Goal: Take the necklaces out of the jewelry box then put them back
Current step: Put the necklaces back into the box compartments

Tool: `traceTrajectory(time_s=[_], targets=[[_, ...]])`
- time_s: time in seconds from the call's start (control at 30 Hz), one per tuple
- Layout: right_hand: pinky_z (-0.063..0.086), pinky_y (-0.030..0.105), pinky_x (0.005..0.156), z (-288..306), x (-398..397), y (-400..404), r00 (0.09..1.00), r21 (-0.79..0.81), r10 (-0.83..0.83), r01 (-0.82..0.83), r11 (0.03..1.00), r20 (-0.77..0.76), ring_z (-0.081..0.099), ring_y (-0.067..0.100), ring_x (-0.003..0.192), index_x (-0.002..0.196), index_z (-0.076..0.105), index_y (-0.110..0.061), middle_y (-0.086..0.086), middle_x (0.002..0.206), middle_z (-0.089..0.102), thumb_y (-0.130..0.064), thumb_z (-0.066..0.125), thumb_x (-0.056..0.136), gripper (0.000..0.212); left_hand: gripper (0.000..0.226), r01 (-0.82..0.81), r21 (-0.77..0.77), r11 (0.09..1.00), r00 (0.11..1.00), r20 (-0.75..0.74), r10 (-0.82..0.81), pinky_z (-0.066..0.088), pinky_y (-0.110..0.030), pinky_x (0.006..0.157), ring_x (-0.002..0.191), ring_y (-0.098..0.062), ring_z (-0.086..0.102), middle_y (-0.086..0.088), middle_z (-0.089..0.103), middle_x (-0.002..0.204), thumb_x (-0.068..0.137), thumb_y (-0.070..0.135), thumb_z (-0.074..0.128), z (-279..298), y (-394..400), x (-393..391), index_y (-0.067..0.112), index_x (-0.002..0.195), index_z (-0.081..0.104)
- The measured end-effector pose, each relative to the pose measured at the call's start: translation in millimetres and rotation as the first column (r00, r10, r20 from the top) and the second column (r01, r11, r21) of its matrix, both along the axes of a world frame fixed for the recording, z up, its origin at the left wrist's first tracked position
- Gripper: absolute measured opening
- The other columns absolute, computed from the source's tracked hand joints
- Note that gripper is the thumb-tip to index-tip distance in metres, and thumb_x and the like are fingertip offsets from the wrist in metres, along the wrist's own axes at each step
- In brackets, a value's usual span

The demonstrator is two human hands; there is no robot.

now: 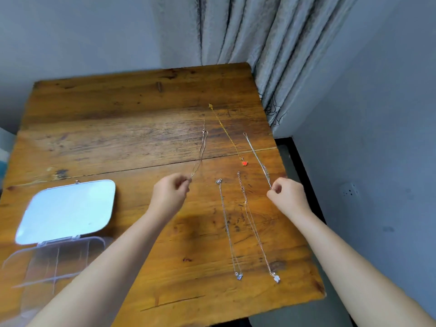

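A clear plastic jewelry box (28, 265) stands open at the near left, its lid (66, 211) laid back. My left hand (171, 193) pinches the near end of a thin pale chain (201, 152) that runs away across the wood. My right hand (286, 194) pinches the near end of a silver chain (257, 158) stretched toward the far right. Between them lie a gold necklace with a red pendant (245, 163), a silver necklace with a small pendant (227, 230) and a rose-gold necklace with a crystal pendant (256, 234).
The wooden table (113, 138) has its right edge just beyond my right hand, with dark floor below. Grey curtains (259, 43) hang at the far right corner. Walls close in behind and on the right.
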State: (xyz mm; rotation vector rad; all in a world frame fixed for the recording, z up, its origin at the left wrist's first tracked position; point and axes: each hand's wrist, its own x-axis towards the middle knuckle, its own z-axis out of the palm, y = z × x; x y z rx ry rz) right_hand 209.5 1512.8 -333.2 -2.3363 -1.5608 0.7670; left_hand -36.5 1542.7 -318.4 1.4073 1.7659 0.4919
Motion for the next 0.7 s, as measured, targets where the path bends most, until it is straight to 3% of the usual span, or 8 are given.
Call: traceTrajectory(time_s=[0.07, 0.13, 0.23, 0.3, 0.43, 0.5, 0.6, 0.7], targets=[[0.037, 0.021, 0.052, 18, -19, -8, 0.986, 0.071, -0.034, 0.046, 0.996, -0.165, 0.052, 0.019, 0.067, 0.070, 0.056, -0.008, 0.005, 0.070, 0.057, -0.007, 0.057, 0.082, 0.012, 0.021, -0.040, 0.018, 0.999, 0.971, 0.237, 0.035, 0.056, -0.026, 0.067, 0.071, -0.019, 0.064, -0.004, 0.063, 0.073, 0.095, 0.000, 0.046, 19, -17, -18, 0.010, 0.084, 0.061], [0.039, 0.021, 0.051, 43, -47, -14, 0.930, 0.143, -0.068, 0.127, 0.982, -0.362, 0.052, 0.014, 0.061, 0.071, 0.056, -0.012, 0.001, 0.065, 0.059, -0.005, 0.057, 0.082, 0.014, 0.019, -0.068, 0.096, 0.993, 0.934, 0.355, 0.030, 0.052, -0.010, 0.059, 0.063, 0.004, 0.064, 0.004, 0.062, 0.073, 0.095, -0.002, 0.045, 40, -32, -37, 0.008, 0.089, 0.060], [0.047, 0.020, 0.056, 84, -100, -25, 0.783, 0.232, -0.023, 0.212, 0.949, -0.622, 0.058, 0.011, 0.064, 0.066, 0.054, -0.020, -0.001, 0.066, 0.061, -0.001, 0.059, 0.082, 0.025, 0.020, -0.169, 0.213, 0.962, 0.870, 0.490, 0.044, 0.051, -0.007, 0.065, 0.066, 0.015, 0.063, 0.012, 0.066, 0.079, 0.094, -0.002, 0.047, 71, -53, -70, 0.011, 0.090, 0.062], [0.050, 0.022, 0.065, 106, -136, -37, 0.731, 0.288, 0.035, 0.224, 0.931, -0.681, 0.059, 0.010, 0.068, 0.067, 0.056, -0.019, -0.001, 0.068, 0.062, 0.000, 0.060, 0.081, 0.023, 0.029, -0.204, 0.250, 0.946, 0.828, 0.559, 0.031, 0.049, -0.004, 0.067, 0.068, 0.012, 0.062, 0.024, 0.070, 0.073, 0.094, -0.003, 0.048, 90, -67, -97, 0.020, 0.081, 0.061], [0.049, 0.014, 0.066, 131, -207, -73, 0.603, 0.331, 0.130, 0.236, 0.914, -0.787, 0.061, 0.001, 0.060, 0.065, 0.057, -0.017, -0.009, 0.054, 0.067, 0.001, 0.061, 0.075, 0.021, 0.036, -0.183, 0.257, 0.949, 0.760, 0.649, -0.030, 0.050, -0.005, 0.077, 0.075, 0.009, 0.065, 0.022, 0.073, 0.065, 0.091, -0.006, 0.050, 121, -104, -155, 0.022, 0.075, 0.065], [0.049, 0.009, 0.061, 136, -240, -87, 0.516, 0.321, 0.178, 0.202, 0.925, -0.838, 0.061, -0.002, 0.055, 0.064, 0.056, -0.015, -0.011, 0.048, 0.067, -0.004, 0.059, 0.067, 0.012, 0.037, -0.210, 0.185, 0.960, 0.648, 0.762, -0.004, 0.052, -0.011, 0.078, 0.073, 0.001, 0.066, 0.013, 0.073, 0.063, 0.084, -0.001, 0.051, 129, -120, -190, 0.024, 0.065, 0.071], [0.051, 0.012, 0.061, 135, -284, -93, 0.330, 0.269, 0.211, 0.141, 0.953, -0.920, 0.063, 0.003, 0.054, 0.064, 0.054, -0.011, -0.007, 0.046, 0.066, -0.001, 0.055, 0.065, 0.010, 0.038, -0.235, 0.022, 0.972, 0.380, 0.922, 0.071, 0.057, -0.024, 0.079, 0.064, -0.007, 0.066, 0.006, 0.068, 0.057, 0.080, 0.003, 0.044, 131, -134, -240, 0.020, 0.057, 0.070], [0.055, 0.020, 0.064, 125, -323, -90, 0.148, 0.152, 0.136, 0.103, 0.983, -0.980, 0.064, 0.011, 0.055, 0.064, 0.052, -0.009, -0.003, 0.046, 0.065, 0.005, 0.054, 0.070, 0.016, 0.047, -0.326, -0.065, 0.943, 0.284, 0.945, 0.163, 0.060, -0.028, 0.071, 0.059, -0.009, 0.063, 0.003, 0.063, 0.055, 0.092, -0.002, 0.033, 121, -137, -274, 0.015, 0.060, 0.062]])
